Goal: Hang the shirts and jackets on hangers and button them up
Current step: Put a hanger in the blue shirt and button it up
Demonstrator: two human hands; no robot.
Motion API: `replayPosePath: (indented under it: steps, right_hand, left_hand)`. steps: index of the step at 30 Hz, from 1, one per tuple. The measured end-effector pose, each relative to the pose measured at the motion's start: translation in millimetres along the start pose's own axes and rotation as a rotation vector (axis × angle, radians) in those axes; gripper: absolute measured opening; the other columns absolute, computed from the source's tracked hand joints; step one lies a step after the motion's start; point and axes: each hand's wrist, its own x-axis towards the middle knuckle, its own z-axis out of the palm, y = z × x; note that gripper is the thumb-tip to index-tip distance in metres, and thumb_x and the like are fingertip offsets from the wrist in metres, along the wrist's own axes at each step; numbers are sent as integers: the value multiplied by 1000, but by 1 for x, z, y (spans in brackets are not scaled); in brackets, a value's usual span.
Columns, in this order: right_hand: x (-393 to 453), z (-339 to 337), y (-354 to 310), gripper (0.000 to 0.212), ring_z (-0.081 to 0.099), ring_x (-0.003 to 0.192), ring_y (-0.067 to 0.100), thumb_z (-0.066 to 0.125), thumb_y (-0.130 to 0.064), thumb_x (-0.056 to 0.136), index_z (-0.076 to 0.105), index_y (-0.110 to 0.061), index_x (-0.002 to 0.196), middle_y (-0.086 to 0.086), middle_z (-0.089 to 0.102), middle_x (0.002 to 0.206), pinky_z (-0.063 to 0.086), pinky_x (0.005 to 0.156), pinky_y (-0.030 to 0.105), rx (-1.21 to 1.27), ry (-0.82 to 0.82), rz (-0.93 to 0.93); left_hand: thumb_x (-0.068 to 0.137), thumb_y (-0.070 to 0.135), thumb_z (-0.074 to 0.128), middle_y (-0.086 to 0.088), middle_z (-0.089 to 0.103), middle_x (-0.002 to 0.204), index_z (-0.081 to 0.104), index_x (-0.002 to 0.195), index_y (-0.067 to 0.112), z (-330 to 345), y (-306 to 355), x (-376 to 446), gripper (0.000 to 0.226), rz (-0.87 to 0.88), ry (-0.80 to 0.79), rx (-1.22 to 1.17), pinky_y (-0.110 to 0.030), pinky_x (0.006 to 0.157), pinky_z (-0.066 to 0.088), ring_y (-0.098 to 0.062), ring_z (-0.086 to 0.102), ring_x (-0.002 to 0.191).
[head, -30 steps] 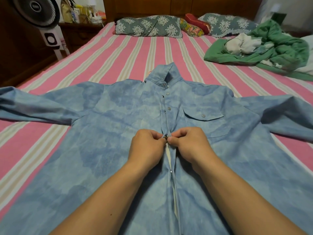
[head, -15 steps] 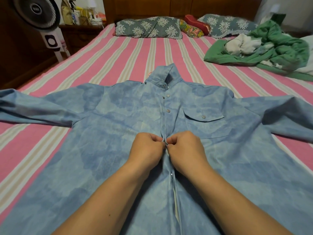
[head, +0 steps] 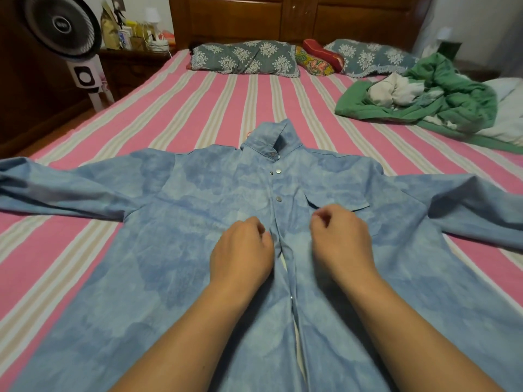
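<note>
two bare forearms reach in from the bottom edge, with no sleeves, cuffs or gloves on the part that shows. the left hand [head: 242, 251] and the right hand [head: 342, 240] are bare too. no watch, bracelet or ring shows on the wrists or the backs of the hands. the fingers [head: 321, 219] are short, with nails mostly hidden. nothing worn is in view.

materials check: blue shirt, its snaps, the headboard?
Blue shirt: woven cotton, denim-like or chambray by its look; matte, mottled light-and-dark wash, soft creases at the sleeves.
Snaps: probably metal; small round silver caps catching a bright glint. Could be plated plastic, the picture cannot settle it.
Headboard: wood, reddish-brown, panelled, with a semi-gloss varnish sheen.
</note>
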Motion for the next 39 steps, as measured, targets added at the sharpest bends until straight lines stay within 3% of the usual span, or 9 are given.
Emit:
replayPosePath:
  steps: [3, 9, 13, 17, 23, 26, 31, 34, 39]
  right_hand:
    - [1, -21, -21, 19, 61, 96, 21, 54, -13, 92, 71, -18, 97, 1, 70, 100, 38, 77, 26, 195, 260, -69]
    - [81, 38, -68, 28, 59, 103, 34, 55, -29, 92, 62, -11, 112, 11, 63, 109, 50, 83, 36, -255, -420, -199]
    - [121, 80, -33, 41, 57, 114, 37, 51, -42, 95, 58, -12, 121, 14, 59, 123, 46, 90, 40, -196, -220, -148]
    - [136, 101, -3, 20, 61, 98, 33, 47, -19, 97, 65, -12, 101, 10, 67, 106, 39, 73, 35, -72, 12, -178]
    - [146, 102, -2, 22, 61, 102, 34, 48, -18, 93, 68, -18, 102, 10, 69, 109, 42, 76, 35, 17, -4, -128]
    - [155, 99, -1, 17, 60, 94, 32, 50, -23, 93, 66, -18, 91, 9, 70, 103, 38, 71, 33, 110, -69, -39]
    - [165, 72, -8, 30, 58, 89, 27, 59, -41, 94, 52, -19, 74, 1, 60, 83, 37, 67, 32, 150, -295, -90]
    - [139, 55, -28, 45, 54, 84, 25, 62, -62, 87, 50, -19, 80, -1, 51, 79, 32, 55, 30, -258, -512, -263]
    - [131, 49, -38, 31, 64, 71, 27, 70, -37, 85, 63, -7, 83, 10, 69, 84, 45, 56, 27, -456, -584, -204]
  left_hand:
    - [99, 43, 49, -2, 56, 127, 59, 131, 29, 5, 1, -4, 36, 86, -44, -5, -38, 100, 39, -27, 43, 122]
    - [102, 57, 27, 2, 41, 143, 52, 136, 43, 10, -4, -4, 45, 84, -156, 193, -40, 106, 30, -25, 33, 132]
    - [87, 65, -13, 0, 12, 168, 18, 156, 49, 8, -15, -1, 77, 85, -219, 306, -49, 122, 4, -30, 2, 154]
    - [100, 66, 9, 1, 0, 170, 11, 157, 50, 15, -17, -1, 59, 36, -312, 377, -52, 123, -7, -30, -10, 155]
    - [89, 66, 52, -10, 48, 134, 63, 120, 30, 5, 26, 96, 49, -7, -380, 414, -49, 109, 36, -37, 38, 132]
    - [98, 31, 54, -10, 64, 106, 67, 93, 23, 25, 34, 140, 16, 191, -261, 159, -41, 91, 49, -35, 59, 110]
    - [92, 25, 59, 8, 68, 78, 72, 89, 27, 45, -2, 165, 14, 290, -113, -98, -33, 73, 50, -18, 65, 81]
    - [92, 10, 66, -4, 73, 76, 73, 92, 15, 44, -14, 169, 8, 159, -68, -453, -27, 64, 49, -13, 62, 64]
    - [94, 6, 58, -4, 63, 56, 66, 80, 13, 29, -12, 174, 18, -40, -146, -516, -28, 52, 41, -20, 55, 52]
